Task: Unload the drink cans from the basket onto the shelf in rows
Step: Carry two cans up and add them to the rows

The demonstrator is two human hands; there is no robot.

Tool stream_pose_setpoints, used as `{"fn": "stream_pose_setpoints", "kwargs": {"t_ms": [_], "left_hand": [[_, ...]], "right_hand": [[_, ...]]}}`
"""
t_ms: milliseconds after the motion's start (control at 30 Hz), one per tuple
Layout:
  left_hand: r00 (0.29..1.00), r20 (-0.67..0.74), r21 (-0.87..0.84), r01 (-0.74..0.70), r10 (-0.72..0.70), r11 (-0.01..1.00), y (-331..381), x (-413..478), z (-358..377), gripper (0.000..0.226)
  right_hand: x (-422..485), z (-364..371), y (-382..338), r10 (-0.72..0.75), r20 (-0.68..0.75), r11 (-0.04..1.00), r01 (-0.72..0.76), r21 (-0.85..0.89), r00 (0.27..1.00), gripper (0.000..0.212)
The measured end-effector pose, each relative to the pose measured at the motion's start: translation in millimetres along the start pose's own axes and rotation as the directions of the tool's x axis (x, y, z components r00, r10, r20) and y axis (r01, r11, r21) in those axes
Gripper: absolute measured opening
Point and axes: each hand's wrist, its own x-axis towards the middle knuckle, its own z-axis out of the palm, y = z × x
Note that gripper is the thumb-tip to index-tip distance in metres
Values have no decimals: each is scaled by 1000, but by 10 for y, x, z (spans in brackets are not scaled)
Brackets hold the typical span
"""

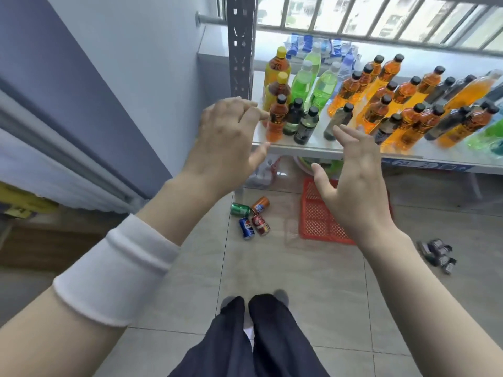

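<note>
Several drink cans lie on the tiled floor below my hands: a green can [240, 209], an orange can [260, 204], a blue can [246, 228] and a red can [260, 224]. A red plastic basket [321, 221] sits on the floor to their right, partly hidden behind my right hand. Above them the white shelf [299, 151] carries many bottles standing in rows. My left hand [231, 142] and my right hand [356, 180] hover in front of the shelf edge, fingers spread and holding nothing.
A grey perforated shelf post [241, 47] rises at the shelf's left corner. A blue-grey wall [95, 85] is on the left. Dark small items [438, 254] lie on the floor at the right. A plastic bag [262, 172] and a green basin [324, 165] sit under the shelf.
</note>
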Motion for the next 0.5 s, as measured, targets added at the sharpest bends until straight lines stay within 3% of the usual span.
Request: {"fn": "stream_pose_setpoints", "kwargs": {"t_ms": [500], "left_hand": [[972,162,-19,174,-169,985,-496,162,1060,41]], "right_hand": [[283,893,733,58,195,998,-56,-12,979,56]]}}
